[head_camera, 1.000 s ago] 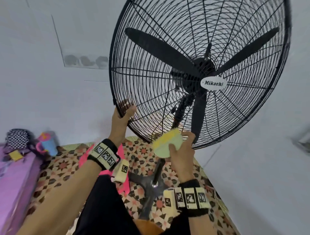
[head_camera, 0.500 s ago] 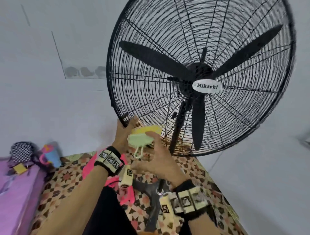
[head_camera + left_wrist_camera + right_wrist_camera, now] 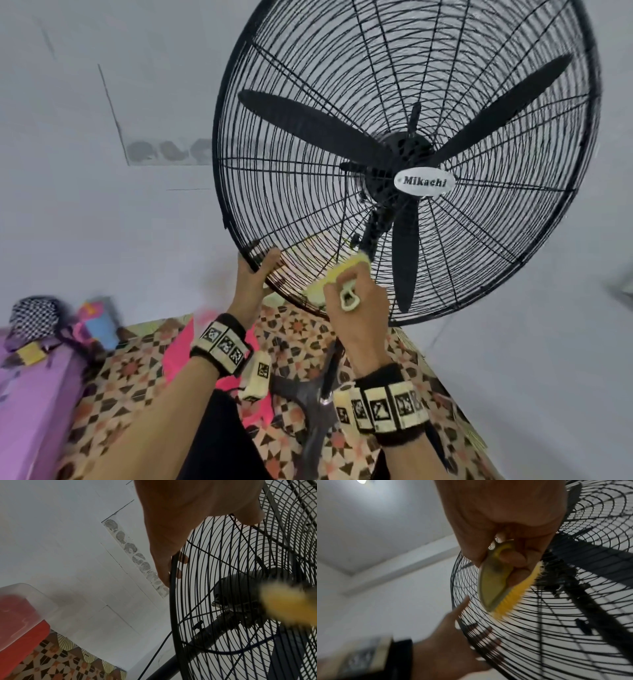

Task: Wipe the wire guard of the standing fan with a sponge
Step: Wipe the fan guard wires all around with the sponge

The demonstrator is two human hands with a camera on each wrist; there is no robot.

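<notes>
The fan's black wire guard [image 3: 342,61] fills the upper right of the head view, with black blades and a "Mikachi" badge [image 3: 424,182] behind it. My left hand [image 3: 260,262] grips the guard's lower-left rim, thumb in front and fingers curled behind; the left wrist view shows those fingers [image 3: 171,566] hooked over the rim [image 3: 173,601]. My right hand [image 3: 342,286] holds a yellow sponge [image 3: 346,269] by its pale green plastic back and presses it against the guard's lower wires. In the right wrist view the sponge [image 3: 513,595] lies on the wires [image 3: 556,628], just above the left hand [image 3: 450,642].
The fan's pole and dark cross base [image 3: 308,401] stand on a patterned floor [image 3: 137,370] between my arms. A purple bed [image 3: 30,394], a checkered item [image 3: 32,317] and a blue-pink cup [image 3: 99,322] sit at the left. Pink cloth [image 3: 178,356] lies below. White walls close in behind and at the right.
The right hand swept the sponge left along the lower guard toward the left hand, then back right and slightly up. The left hand kept its grip on the rim.
</notes>
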